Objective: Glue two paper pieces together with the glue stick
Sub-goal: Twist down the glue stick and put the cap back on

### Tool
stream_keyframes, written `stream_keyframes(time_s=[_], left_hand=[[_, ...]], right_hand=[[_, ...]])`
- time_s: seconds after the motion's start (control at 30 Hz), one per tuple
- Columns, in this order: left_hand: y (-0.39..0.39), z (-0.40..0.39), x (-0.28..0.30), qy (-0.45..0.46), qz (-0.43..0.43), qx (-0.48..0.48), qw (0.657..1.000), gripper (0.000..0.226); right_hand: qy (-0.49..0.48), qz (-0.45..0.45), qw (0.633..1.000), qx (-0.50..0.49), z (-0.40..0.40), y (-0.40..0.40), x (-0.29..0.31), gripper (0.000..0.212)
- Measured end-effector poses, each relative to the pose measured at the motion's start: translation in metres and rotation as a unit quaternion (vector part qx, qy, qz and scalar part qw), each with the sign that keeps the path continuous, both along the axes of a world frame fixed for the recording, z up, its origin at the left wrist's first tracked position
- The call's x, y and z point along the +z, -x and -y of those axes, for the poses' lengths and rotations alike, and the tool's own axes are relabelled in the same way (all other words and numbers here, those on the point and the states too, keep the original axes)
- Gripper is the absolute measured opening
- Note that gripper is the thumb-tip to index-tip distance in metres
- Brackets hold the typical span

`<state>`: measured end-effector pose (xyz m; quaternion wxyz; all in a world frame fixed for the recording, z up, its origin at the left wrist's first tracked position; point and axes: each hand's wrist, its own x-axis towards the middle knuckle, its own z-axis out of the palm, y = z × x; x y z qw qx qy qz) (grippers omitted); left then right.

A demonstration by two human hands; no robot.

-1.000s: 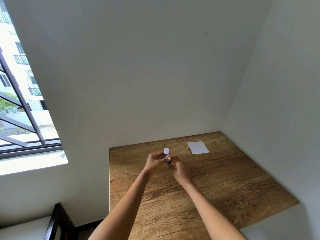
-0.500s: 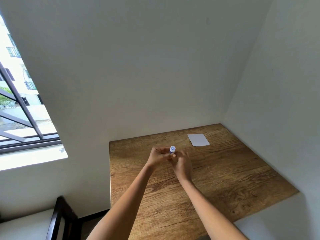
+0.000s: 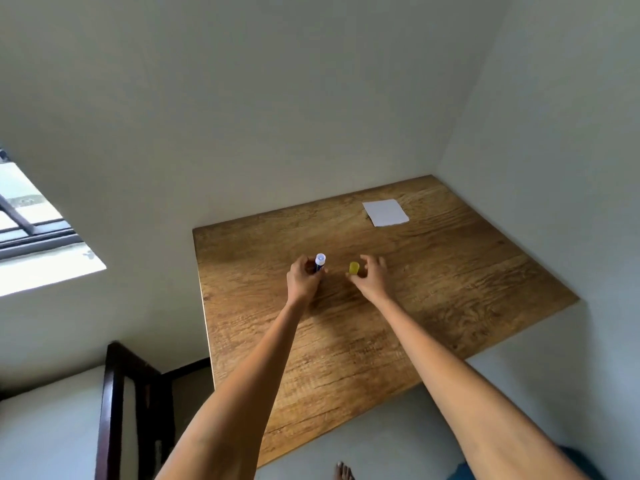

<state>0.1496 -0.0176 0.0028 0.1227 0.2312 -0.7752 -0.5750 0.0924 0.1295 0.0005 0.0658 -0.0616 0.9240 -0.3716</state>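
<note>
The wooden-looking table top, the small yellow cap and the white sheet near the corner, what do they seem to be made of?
Brown table top: looks like wood or a wood-print laminate, matte, with bold dark grain; which one cannot be told.
Small yellow cap, pinched by the right hand: probably plastic, smooth and evenly coloured.
White rectangular sheet: apparently paper, thin, flat and matte.

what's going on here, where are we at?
A person is at a wooden table, glue stick just uncapped. The left hand grips the glue stick upright; the right hand pinches its yellow cap, held apart from the stick. White paper lies untouched near the far corner. No glue applied yet.
</note>
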Motion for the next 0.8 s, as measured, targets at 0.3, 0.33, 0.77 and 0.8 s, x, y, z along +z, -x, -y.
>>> stream_keyframes(time_s=[0.3, 0.33, 0.77, 0.8], left_hand=[[0.016, -0.003, -0.009, 0.035, -0.023, -0.035, 0.999, 0.013], [0.016, -0.002, -0.009, 0.033, -0.028, -0.034, 0.998, 0.012], [0.042, 0.007, 0.034, 0.021, -0.083, -0.042, 0.995, 0.018], [0.044, 0.009, 0.038, 0.018, -0.088, -0.045, 0.995, 0.018]], right_hand=[[0.028, -0.047, 0.998, -0.033, 0.002, 0.013, -0.008, 0.013], [0.067, -0.043, 0.996, -0.048, 0.003, 0.014, -0.006, 0.014], [0.421, 0.018, 0.907, 0.009, 0.035, 0.036, 0.071, 0.021], [0.426, 0.02, 0.904, 0.008, 0.038, 0.037, 0.076, 0.023]])
